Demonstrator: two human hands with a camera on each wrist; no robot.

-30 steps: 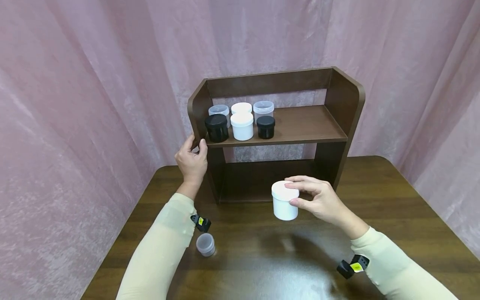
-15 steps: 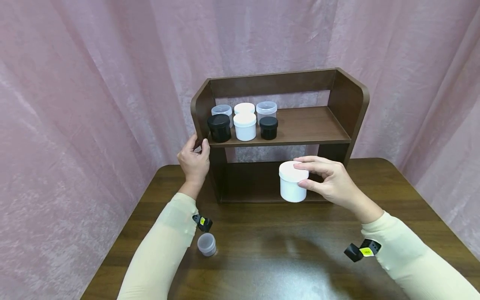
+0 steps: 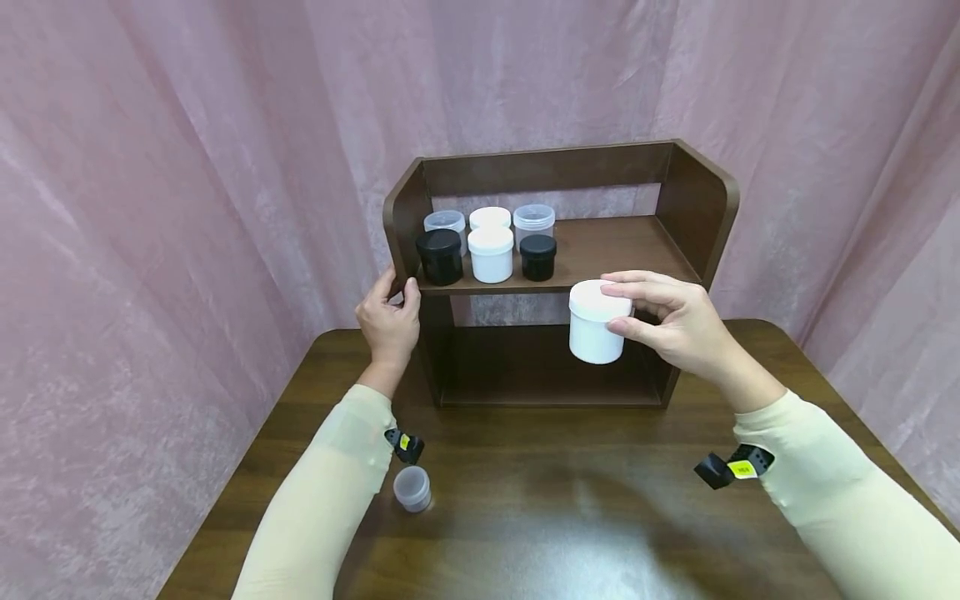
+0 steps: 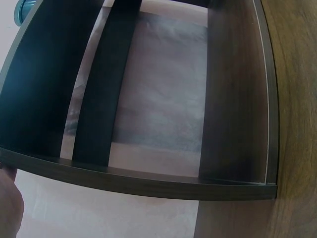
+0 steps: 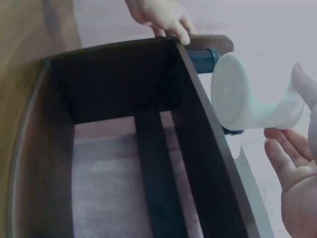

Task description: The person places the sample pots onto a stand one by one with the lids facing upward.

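6 jars (image 3: 489,242) fill the shelf (image 3: 615,250); right hand (image 3: 675,325) grips a white jar (image 3: 595,323), left hand (image 3: 386,321) clasps its side.

No readable text anywhere, jars on the shelf (image 3: 600,250) unlabelled, yellow wrist tags (image 3: 742,470) too small to read

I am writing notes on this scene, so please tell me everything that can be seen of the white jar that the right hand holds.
The white jar is a short, opaque round tub, plastic by its look, with a flat white lid closed on top. It is upright and off the table, in front of the front edge of the wooden shelf, right of the jars on the shelf board. The right hand grips it from the side: fingers over the lid, thumb against the wall. Nothing else touches it. The right wrist view shows its smooth round base.
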